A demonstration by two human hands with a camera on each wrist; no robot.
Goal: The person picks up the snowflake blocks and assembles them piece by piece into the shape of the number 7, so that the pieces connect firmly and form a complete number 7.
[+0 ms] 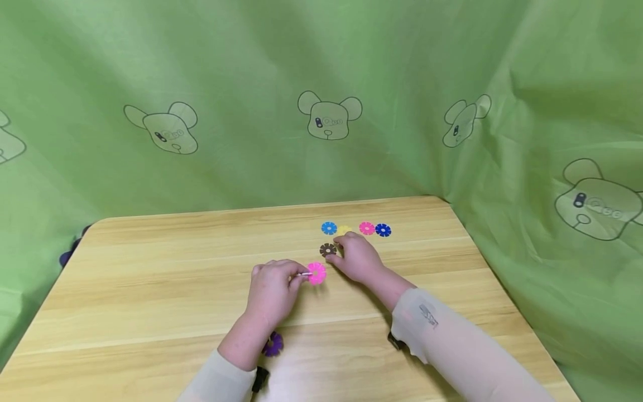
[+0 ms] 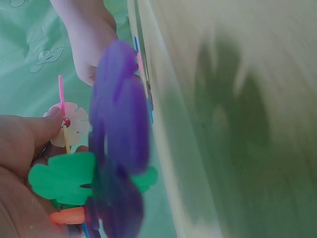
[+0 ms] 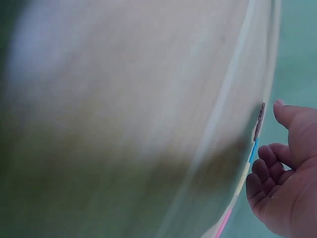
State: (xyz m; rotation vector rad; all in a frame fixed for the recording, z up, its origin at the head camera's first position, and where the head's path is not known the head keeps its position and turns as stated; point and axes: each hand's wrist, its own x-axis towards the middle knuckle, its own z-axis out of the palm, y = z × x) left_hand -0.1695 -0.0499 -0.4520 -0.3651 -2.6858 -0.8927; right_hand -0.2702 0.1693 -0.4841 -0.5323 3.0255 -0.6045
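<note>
My left hand [image 1: 273, 290] pinches a cluster of joined plastic snowflake discs above the table. In the left wrist view its thumb presses on a whitish disc [image 2: 79, 130], with a pink disc [image 2: 61, 91] edge-on at its top. Lower in that cluster are a green disc [image 2: 64, 181], an orange disc [image 2: 69, 215] and a large purple disc [image 2: 121, 109]. The head view shows the bright pink disc [image 1: 320, 279] face-on at the fingertips. My right hand [image 1: 359, 258] reaches over a flat brown disc [image 1: 324, 251], thumb and forefinger spread beside it, holding nothing.
Behind the right hand lie a light blue disc [image 1: 325, 228], a partly covered yellow disc [image 1: 344, 229], a pink disc [image 1: 363, 228] and a dark blue disc [image 1: 379, 230]. Green cloth [image 1: 241, 162] with bear-head drawings hangs round the wooden table [image 1: 150, 290].
</note>
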